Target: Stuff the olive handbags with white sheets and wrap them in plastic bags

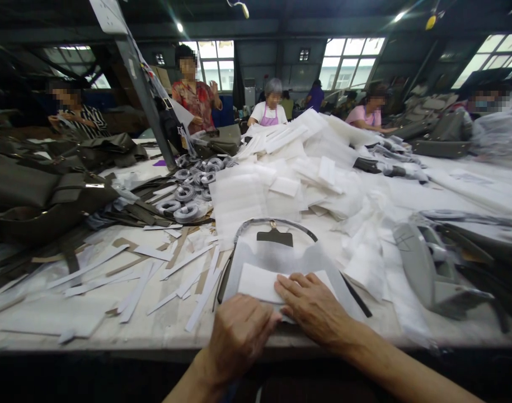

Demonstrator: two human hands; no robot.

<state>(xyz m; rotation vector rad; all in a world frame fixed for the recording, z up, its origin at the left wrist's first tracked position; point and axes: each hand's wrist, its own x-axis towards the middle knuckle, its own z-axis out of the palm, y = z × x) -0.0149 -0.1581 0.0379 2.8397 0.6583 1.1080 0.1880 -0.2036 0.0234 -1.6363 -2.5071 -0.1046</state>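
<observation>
A dark handbag (275, 239) lies in front of me at the table's front edge, its curved handle (276, 222) pointing away from me. A translucent grey-white wrapping sheet (256, 254) covers most of its front. On top of that rests a folded white foam sheet (258, 281). My right hand (314, 308) is spread flat, its fingertips pressing on the foam sheet. My left hand (245, 330) is curled closed at the bag's near edge, thumb side toward the right hand; what its fingers hold is hidden.
White foam sheets (297, 140) are heaped behind the bag. Coiled straps (186, 193) and paper strips (142, 285) lie to the left, beyond them dark bags (37, 190). A grey bag (432, 268) lies right. A metal post (144, 95) rises from the table. Several people work across it.
</observation>
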